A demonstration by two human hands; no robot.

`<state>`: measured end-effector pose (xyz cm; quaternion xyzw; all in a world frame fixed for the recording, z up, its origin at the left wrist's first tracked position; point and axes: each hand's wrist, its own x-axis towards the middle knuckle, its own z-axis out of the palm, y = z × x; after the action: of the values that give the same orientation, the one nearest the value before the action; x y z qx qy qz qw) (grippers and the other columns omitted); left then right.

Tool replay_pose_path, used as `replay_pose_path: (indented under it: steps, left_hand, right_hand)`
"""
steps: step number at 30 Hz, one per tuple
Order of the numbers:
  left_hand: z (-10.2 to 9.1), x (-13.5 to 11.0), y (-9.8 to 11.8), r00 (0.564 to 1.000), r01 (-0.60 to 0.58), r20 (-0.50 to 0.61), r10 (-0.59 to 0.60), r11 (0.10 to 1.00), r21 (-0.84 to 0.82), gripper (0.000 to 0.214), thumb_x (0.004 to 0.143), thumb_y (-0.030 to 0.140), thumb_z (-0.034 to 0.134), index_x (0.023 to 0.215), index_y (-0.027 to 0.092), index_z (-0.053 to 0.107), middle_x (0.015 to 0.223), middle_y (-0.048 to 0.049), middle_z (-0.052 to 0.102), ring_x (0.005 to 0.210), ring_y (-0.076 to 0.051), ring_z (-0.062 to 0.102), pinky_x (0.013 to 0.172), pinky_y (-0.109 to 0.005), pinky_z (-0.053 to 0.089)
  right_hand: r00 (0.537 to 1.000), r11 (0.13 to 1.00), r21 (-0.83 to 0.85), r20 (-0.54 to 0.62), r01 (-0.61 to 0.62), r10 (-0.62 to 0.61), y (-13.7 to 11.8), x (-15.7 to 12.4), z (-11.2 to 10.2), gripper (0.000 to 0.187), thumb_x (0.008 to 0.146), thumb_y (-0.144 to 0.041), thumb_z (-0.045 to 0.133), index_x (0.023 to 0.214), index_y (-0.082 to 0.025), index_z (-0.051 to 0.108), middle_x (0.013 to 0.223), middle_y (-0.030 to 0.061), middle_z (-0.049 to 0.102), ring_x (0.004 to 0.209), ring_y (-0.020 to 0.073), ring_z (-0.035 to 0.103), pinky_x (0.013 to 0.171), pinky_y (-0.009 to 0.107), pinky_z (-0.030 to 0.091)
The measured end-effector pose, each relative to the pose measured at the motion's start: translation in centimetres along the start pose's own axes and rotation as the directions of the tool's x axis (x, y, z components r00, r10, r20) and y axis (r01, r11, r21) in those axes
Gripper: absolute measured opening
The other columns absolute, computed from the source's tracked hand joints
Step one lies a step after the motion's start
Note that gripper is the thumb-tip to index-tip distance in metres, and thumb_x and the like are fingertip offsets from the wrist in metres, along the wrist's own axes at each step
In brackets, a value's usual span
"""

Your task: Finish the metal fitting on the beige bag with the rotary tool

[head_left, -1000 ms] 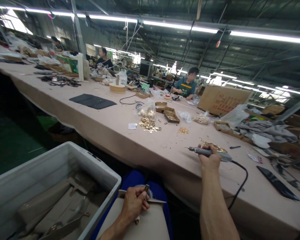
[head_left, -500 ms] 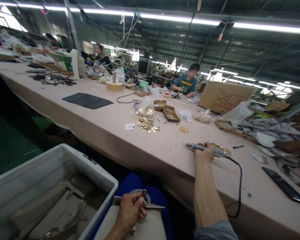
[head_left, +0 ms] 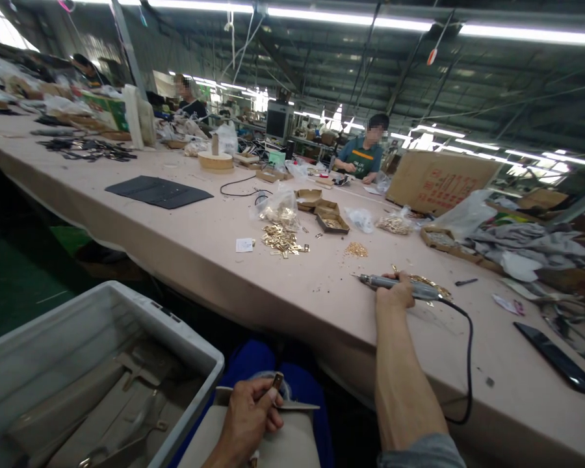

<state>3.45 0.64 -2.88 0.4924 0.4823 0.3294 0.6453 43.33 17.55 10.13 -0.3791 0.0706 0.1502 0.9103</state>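
Pale pink cloth covers the long workbench (head_left: 185, 240), scattered with small heaps of brass fittings (head_left: 281, 239). My right hand (head_left: 394, 294) is wrapped around a slim grey metal driver (head_left: 394, 283) lying flat on the bench, its black cord (head_left: 463, 364) looping off the edge. My left hand (head_left: 247, 416) pinches a small brass clasp (head_left: 275, 381) against the smooth beige bag (head_left: 292, 445) on my lap, beside a grey plastic bin (head_left: 127, 312).

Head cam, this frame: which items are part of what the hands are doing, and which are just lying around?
In hand:
- right hand grips the corded electric screwdriver lying on the table
- left hand pinches a small metal fitting on the beige bag piece in the lap

Lying about:
- pile of gold hardware
- small cardboard trays
- black leather panel
- grey bin
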Motion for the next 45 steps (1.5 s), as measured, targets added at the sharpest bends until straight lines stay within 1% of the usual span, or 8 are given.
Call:
replay_pose_path:
  steps: [3,11,16,24,30,35,41,45]
  left_hand:
    - [0.2,0.1,-0.1,1.0,-0.011,-0.013,0.011,1.0,0.013,0.051,0.079,0.062,0.065,0.077,0.012,0.072,0.058,-0.0111,0.071,0.046,-0.018,0.065,0.046,-0.022,0.048]
    - [0.0,0.3,-0.9,0.999,-0.04,-0.03,0.039,0.999,-0.011,0.049,0.081,0.06,0.066,0.08,0.011,0.073,0.064,-0.0116,0.073,0.048,-0.018,0.066,0.046,-0.023,0.049]
    - [-0.3,0.5,-1.4,0.999,-0.037,-0.023,0.037,0.999,-0.003,0.05,0.083,0.061,0.065,0.079,0.012,0.072,0.057,-0.01,0.071,0.046,-0.018,0.065,0.046,-0.022,0.049]
    - [-0.4,0.3,-1.0,0.999,-0.034,-0.015,0.034,0.999,-0.016,0.051,0.081,0.063,0.068,0.078,0.012,0.072,0.056,-0.01,0.07,0.046,-0.018,0.065,0.046,-0.022,0.049]
    - [-0.5,0.0,-0.6,0.999,-0.036,-0.019,0.036,0.999,-0.008,0.05,0.083,0.061,0.067,0.08,0.011,0.073,0.062,-0.0109,0.072,0.049,-0.018,0.067,0.047,-0.022,0.05]
    - [-0.4,0.0,-0.5,0.999,-0.038,-0.021,0.037,0.999,-0.019,0.051,0.08,0.062,0.069,0.079,0.011,0.073,0.063,-0.0109,0.072,0.048,-0.018,0.066,0.047,-0.023,0.05]
    - [-0.3,0.0,-0.4,0.999,-0.032,-0.034,0.031,0.999,-0.014,0.054,0.078,0.066,0.067,0.076,0.013,0.072,0.055,-0.0083,0.069,0.045,-0.017,0.064,0.045,-0.023,0.049]
    - [-0.2,-0.1,0.0,0.999,-0.025,-0.028,0.025,1.0,-0.016,0.052,0.078,0.065,0.067,0.076,0.013,0.072,0.056,-0.0085,0.069,0.045,-0.017,0.063,0.045,-0.023,0.048]
  right_hand:
    - [0.999,1.0,0.024,-0.036,0.01,-0.01,0.1,-0.1,-0.1,0.032,0.081,-0.003,0.068,0.086,-0.022,0.042,0.077,-0.0053,0.059,0.052,0.0082,0.053,0.043,0.019,0.052]
    - [0.999,0.998,0.066,-0.035,-0.009,0.011,-0.7,-0.4,-0.6,0.03,0.083,-0.006,0.07,0.083,-0.021,0.044,0.077,-0.0052,0.058,0.051,0.0084,0.052,0.041,0.02,0.051]
    - [1.0,0.995,0.096,-0.02,-0.021,0.023,-1.1,-0.5,-0.9,0.028,0.084,-0.007,0.069,0.083,-0.021,0.045,0.076,-0.0053,0.057,0.052,0.0081,0.05,0.039,0.018,0.048]
    - [0.999,0.995,0.095,-0.045,-0.008,0.012,-1.3,-0.8,-0.8,0.03,0.084,-0.008,0.07,0.085,-0.021,0.043,0.078,-0.0046,0.058,0.051,0.0083,0.051,0.035,0.016,0.045]
    - [0.998,0.998,0.06,-0.065,0.011,-0.007,-1.3,-1.2,-0.7,0.033,0.082,-0.005,0.071,0.084,-0.021,0.042,0.078,-0.0049,0.059,0.052,0.0076,0.052,0.038,0.016,0.048]
    - [0.996,0.999,0.042,-0.084,0.024,-0.02,-1.4,-1.4,-0.7,0.032,0.083,-0.008,0.07,0.084,-0.022,0.041,0.076,-0.0054,0.058,0.05,0.0078,0.051,0.038,0.017,0.049]
    - [0.997,0.999,0.039,-0.069,0.019,-0.017,-1.4,-1.2,-0.7,0.036,0.084,-0.013,0.074,0.082,-0.023,0.04,0.074,-0.0063,0.057,0.049,0.0085,0.051,0.036,0.018,0.047]
    - [0.999,0.998,0.063,-0.047,0.0,0.003,-1.4,-1.2,-0.7,0.031,0.085,-0.008,0.068,0.084,-0.022,0.041,0.077,-0.0058,0.056,0.048,0.0074,0.049,0.034,0.016,0.045]
